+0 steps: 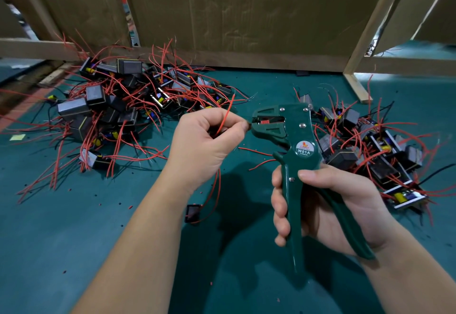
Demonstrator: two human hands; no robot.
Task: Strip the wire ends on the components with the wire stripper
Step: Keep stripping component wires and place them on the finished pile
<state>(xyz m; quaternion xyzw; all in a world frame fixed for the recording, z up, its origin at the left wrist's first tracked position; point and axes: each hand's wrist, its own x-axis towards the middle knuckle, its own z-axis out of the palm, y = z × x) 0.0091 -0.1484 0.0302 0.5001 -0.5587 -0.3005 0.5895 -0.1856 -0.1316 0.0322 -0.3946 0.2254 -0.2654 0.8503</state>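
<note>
One thin red insulated wire [223, 122], pinched in the curled left hand [207, 141] above the teal bench [74, 239], meets the nose of the green metal wire stripper [293, 138] gripped by the right hand [323, 205]; best to seat the end fully, then squeeze steadily.

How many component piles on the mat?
2: big pile back left, smaller pile right. One loose component is apart, near centre. More could lie out of frame.

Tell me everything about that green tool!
The wire stripper is dark green, with silver rivets, a round W01A sticker and a red part inside its head. It stands upright; the right hand grips its two handles. Its nose points left, where the left hand pinches a red wire beside it.
</note>
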